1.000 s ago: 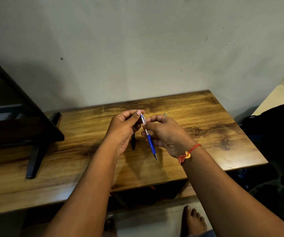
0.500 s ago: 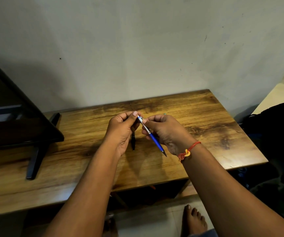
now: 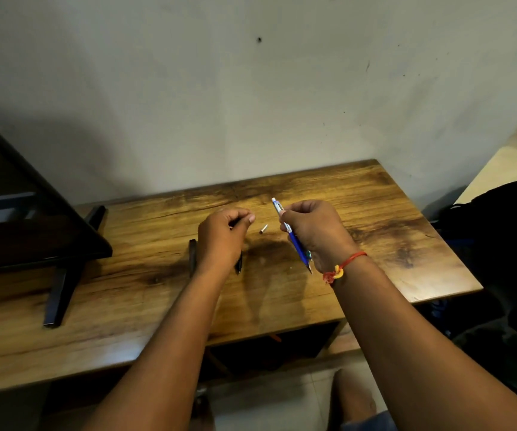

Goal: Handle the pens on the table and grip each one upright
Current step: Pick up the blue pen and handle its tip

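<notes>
The pen (image 3: 296,246) is blue — table (image 3: 375,213) brown (dark-streaked), wristband (image 3: 345,263) red.

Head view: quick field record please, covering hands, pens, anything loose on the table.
right hand: pinches blue pen
blue pen pose: tilted, tip down, not fully upright
left hand: grips black pen, mostly hidden in the fist
loose items: small silver piece between the hands; dark slim item left of the left hand
surface: wooden table
</notes>
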